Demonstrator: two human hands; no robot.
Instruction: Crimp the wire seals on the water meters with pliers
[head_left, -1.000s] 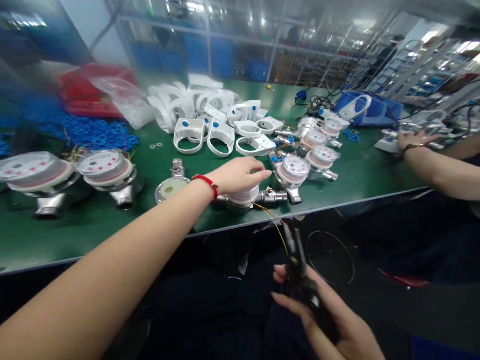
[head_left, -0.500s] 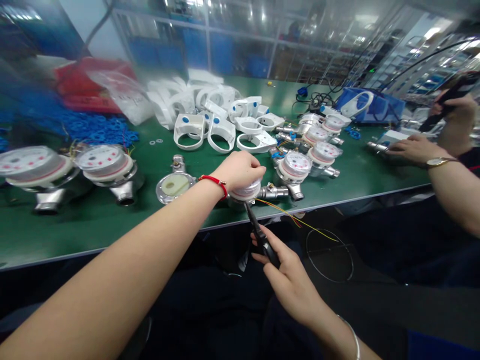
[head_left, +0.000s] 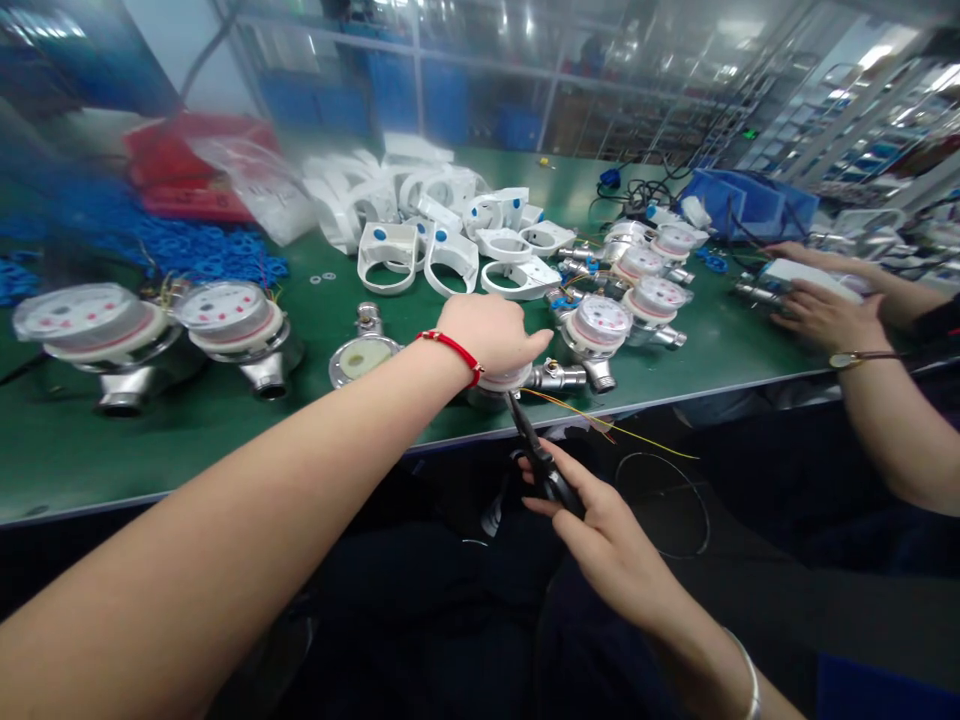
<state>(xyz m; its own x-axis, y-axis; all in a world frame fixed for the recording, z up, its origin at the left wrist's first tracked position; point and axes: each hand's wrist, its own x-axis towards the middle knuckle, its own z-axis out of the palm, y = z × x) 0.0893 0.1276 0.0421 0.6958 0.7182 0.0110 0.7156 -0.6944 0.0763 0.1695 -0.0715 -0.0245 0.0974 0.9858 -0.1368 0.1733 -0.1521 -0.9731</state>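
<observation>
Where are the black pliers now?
The black pliers are in the right hand, below-right of centre in the head view, tips at the water meter under the left hand.

My left hand (head_left: 484, 330) on top of meter (head_left: 502, 382), right at bench (head_left: 720, 350) front edge! Pliers (head_left: 534, 448) in my right hand (head_left: 604, 520), tip at meter's near side. Wires (head_left: 637, 437) trail right, past edge. Leftward: meter base (head_left: 358, 358), then two meters (head_left: 236, 318). Rightward: meter cluster (head_left: 600, 320). Behind: heaped brackets (head_left: 454, 250); co-worker's hands (head_left: 821, 320) far right.
</observation>
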